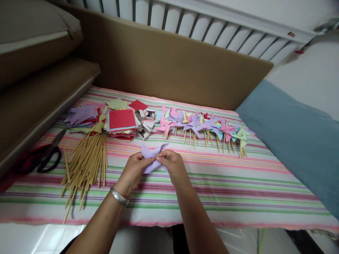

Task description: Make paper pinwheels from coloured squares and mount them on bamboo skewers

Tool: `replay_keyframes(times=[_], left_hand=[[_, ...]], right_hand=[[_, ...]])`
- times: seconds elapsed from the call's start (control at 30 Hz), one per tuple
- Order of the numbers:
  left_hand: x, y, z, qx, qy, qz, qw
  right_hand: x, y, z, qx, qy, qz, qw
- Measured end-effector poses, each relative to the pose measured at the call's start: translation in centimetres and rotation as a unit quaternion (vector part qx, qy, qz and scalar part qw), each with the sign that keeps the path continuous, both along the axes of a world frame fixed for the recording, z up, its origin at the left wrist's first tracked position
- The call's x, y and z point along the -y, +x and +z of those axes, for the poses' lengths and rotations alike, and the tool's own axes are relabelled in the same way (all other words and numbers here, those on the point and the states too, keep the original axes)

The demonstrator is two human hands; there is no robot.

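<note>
Both of my hands pinch one lilac paper piece (149, 154) with folded points above the striped cloth (212, 183). My left hand (134, 170), with a silver bracelet on its wrist, grips the paper's left side. My right hand (172, 165) holds its right side, fingertips meeting the left hand's at the centre. A pile of wooden sticks (86, 164) lies just left of my left hand. Beyond my hands, a row of finished paper pinwheels (201, 127) on sticks lies across the cloth.
A stack of coloured paper squares (120, 121) with a red sheet on top sits at the back left, small white boxes (145, 125) beside it. Black-handled scissors (46, 155) lie at the far left. A brown padded wall (169, 63) stands behind; a blue cushion (296, 141) lies on the right.
</note>
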State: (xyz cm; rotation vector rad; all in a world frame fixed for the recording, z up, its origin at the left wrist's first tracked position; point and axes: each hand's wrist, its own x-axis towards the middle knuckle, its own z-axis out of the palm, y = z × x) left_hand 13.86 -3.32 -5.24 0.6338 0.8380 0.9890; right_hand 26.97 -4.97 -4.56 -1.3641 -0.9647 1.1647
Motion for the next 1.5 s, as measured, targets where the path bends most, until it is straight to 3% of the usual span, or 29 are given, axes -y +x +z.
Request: replay_keyframes(times=[1.2,1.5], left_hand=[[0.14,-0.16,-0.49,-0.051,-0.003,0.038,0.998],[-0.06,-0.29,0.04,0.011,-0.006,-0.003,1.000]], right_hand=[[-0.12,-0.57,-0.78,0.069,0.019,-0.002,0.997],[-0.10,-0.81,-0.31,0.067,0.045,0.003,0.997]])
